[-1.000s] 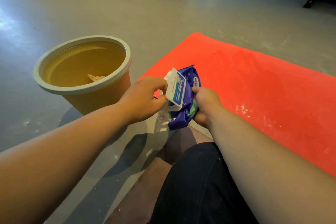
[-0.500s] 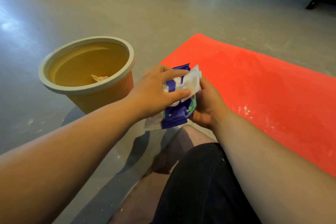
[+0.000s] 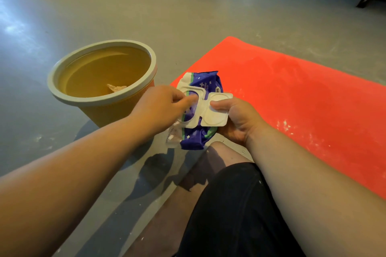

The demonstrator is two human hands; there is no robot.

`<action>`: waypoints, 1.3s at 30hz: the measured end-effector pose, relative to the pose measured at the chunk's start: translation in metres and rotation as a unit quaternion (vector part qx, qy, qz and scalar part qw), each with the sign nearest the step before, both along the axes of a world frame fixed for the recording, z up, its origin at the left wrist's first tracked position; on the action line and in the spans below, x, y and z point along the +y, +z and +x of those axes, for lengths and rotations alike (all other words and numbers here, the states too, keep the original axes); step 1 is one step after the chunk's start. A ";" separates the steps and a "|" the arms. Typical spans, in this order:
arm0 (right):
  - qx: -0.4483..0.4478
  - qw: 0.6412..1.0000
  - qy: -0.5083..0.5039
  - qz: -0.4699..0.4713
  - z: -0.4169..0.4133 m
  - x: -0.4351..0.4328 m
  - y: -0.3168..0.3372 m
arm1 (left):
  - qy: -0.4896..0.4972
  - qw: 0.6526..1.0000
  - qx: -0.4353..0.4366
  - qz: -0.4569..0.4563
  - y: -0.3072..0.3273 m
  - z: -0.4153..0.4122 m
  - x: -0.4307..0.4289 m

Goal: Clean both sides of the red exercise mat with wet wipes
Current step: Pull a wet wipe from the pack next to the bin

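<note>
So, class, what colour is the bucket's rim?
Off-white rim on an orange-tan bucket; the head view shows it best.

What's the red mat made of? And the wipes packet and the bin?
The red mat looks like foam or rubber: soft dull sheen, white dust specks. The wipes packet is thin glossy plastic film, crinkled, with a stiff white flip lid. The bin seems hard plastic: smooth tan wall, pale rim.
</note>
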State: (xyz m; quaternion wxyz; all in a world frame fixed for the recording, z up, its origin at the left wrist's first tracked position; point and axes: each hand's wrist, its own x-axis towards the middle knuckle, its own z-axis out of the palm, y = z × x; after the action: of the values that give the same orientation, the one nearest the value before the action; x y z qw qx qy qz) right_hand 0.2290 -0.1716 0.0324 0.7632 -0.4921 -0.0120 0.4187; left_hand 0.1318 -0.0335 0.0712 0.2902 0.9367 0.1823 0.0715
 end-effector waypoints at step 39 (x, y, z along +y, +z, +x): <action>-0.046 0.980 -0.134 -0.143 0.009 0.001 -0.010 | 0.194 0.908 -0.003 -0.371 -0.022 0.020 -0.001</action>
State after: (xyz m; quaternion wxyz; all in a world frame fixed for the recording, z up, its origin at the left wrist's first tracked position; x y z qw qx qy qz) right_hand 0.2385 -0.1702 0.0224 0.7327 -0.6119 0.0795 0.2870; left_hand 0.1520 -0.0349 0.0492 0.5975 0.7076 0.3730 0.0561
